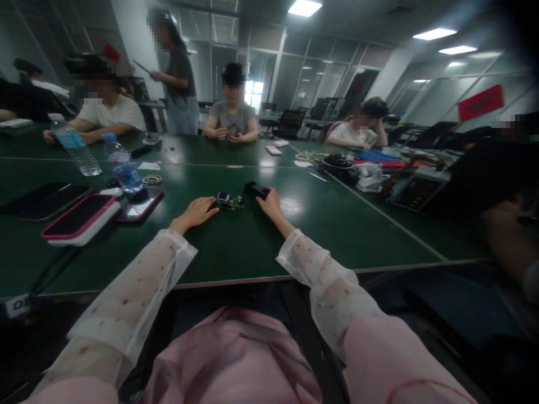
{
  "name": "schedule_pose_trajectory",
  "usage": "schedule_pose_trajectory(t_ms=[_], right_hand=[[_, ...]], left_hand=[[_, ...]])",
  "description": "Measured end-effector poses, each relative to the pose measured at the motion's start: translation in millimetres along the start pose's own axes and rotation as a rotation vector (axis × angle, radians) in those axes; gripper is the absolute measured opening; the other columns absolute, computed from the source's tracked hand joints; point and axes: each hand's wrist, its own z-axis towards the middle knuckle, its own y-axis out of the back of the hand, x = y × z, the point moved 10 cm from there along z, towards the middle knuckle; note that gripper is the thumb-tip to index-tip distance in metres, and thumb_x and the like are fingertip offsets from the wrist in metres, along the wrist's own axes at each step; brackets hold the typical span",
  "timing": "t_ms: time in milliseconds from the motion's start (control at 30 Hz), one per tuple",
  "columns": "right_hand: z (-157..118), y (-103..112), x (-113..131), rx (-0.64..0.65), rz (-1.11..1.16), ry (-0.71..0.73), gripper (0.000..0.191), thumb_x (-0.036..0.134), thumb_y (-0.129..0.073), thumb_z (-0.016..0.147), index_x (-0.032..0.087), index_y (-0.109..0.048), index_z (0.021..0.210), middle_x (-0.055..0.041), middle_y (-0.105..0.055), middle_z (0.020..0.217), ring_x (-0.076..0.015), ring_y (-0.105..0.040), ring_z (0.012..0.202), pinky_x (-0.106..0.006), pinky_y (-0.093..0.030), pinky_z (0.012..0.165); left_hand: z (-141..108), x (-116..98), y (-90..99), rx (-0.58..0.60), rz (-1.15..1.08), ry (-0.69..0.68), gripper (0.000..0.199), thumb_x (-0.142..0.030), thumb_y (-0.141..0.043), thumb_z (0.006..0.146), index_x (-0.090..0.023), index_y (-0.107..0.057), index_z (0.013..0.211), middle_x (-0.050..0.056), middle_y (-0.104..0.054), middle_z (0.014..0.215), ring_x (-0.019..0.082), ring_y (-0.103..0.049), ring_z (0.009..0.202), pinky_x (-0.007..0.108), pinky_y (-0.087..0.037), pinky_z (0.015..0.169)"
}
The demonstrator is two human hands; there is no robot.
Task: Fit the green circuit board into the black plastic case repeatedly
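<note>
A: Where is the board [231, 202]?

B: On the green table [240, 247], in front of the person, between the two hands. Its small screen [223, 196] faces up.

A: What is the left hand [197, 214] doing?

B: It lies palm down, low over the table, with its fingers stretched toward the board's left end. The fingertips are at that edge, but I cannot tell whether they pinch anything; something dark shows beside them.

A: And the right hand [270, 203]?

B: Its fingers are curled on the right end of a black box [255, 191], with the thumb on the near side. The box lies slanted, just beyond the board's right end.

A: Do the two touch?

B: They look apart, with a narrow gap between.

A: What lies to the left?

B: A pink-rimmed phone [82, 215] on something white, another phone [141, 205] beside it, two water bottles, the nearer with a blue cap [109, 137], and a roll of tape [152, 179].

A: To the right?

B: A pen [318, 177], then a heap of cables [337, 163] and a metal case [420, 188]. Across the table sits a co-worker [233, 116], both hands raised around a small object.
</note>
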Motion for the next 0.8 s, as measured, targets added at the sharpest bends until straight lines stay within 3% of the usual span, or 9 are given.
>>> schedule_pose_trajectory(t_ms=[800], right_hand=[[2.1,0.7,-0.7,-0.025,0.071,0.040,0.054,0.020,-0.072,0.079,0.013,-0.050,0.128,-0.0228,-0.060,0.130,-0.0392,-0.054,0.126,-0.059,-0.044,0.107]], left_hand=[[-0.9,0.6,1.0,0.006,0.000,0.004,0.067,-0.060,-0.030,0.105,-0.017,-0.047,0.153,0.013,-0.046,0.161,0.029,-0.040,0.150,0.048,-0.031,0.123]])
